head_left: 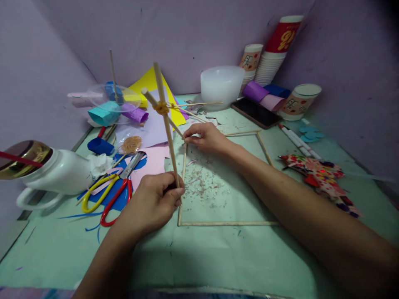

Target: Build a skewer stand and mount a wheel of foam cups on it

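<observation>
Two wooden sticks cross near their tops, bound by a yellow rubber band (162, 108). My left hand (157, 197) pinches the lower part of the near wooden stick (170, 145), which stands almost upright. The fingers of my right hand (204, 137) close on the lower end of the other wooden stick (176, 128). Beneath both hands, a rectangular frame of thin sticks (227, 224) lies flat on the table; its right side is partly hidden by my right forearm. A thin stick (199, 103) reaches rightward from behind the crossing.
Left are scissors (124, 178), a bag of rubber bands (131, 144), coloured paper and a tipped white mug (62, 172). A white bowl (220, 85), phone (255, 112) and stacked paper cups (271, 66) stand behind. Right lie markers (299, 141) and a floral cloth piece (324, 174).
</observation>
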A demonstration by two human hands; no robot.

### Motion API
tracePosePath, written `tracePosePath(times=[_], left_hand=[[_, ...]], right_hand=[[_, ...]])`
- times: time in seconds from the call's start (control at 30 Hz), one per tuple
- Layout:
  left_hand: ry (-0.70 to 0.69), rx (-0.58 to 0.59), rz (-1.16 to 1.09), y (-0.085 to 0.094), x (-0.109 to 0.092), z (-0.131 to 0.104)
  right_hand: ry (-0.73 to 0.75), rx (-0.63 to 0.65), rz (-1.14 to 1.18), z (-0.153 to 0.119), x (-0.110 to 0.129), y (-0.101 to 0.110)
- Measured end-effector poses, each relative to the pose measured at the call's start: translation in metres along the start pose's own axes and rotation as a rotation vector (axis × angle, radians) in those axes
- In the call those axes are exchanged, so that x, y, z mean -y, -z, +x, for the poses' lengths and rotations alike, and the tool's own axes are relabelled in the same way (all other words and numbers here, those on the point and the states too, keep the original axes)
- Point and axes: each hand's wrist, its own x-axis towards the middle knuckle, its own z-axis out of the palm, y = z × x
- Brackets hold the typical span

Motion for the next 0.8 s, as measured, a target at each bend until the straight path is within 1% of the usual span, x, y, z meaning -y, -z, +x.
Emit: tracePosePath(times=[0.17,0.47,0.63,0.8], left_hand=[[-0.009,-0.011,0.02,-0.001,0.001,0.0],[-0.015,-0.005,0.009,-0.001,-0.001,0.0],[-0.002,-0.003,0.002,-0.001,-0.001,0.001],[-0.019,-0.005,0.02,-0.001,0.0,0.001]], right_hand=[[0.031,0.003,0.033,0.0,-0.005,-0.004],[-0.013,-0.016,0.146,0.0,-0.008,-0.006],[-0.039,-0.006,0.169,0.002,-0.012,-0.007],[-0.061,-0.009,0.206,0.001,-0.013,-0.007]])
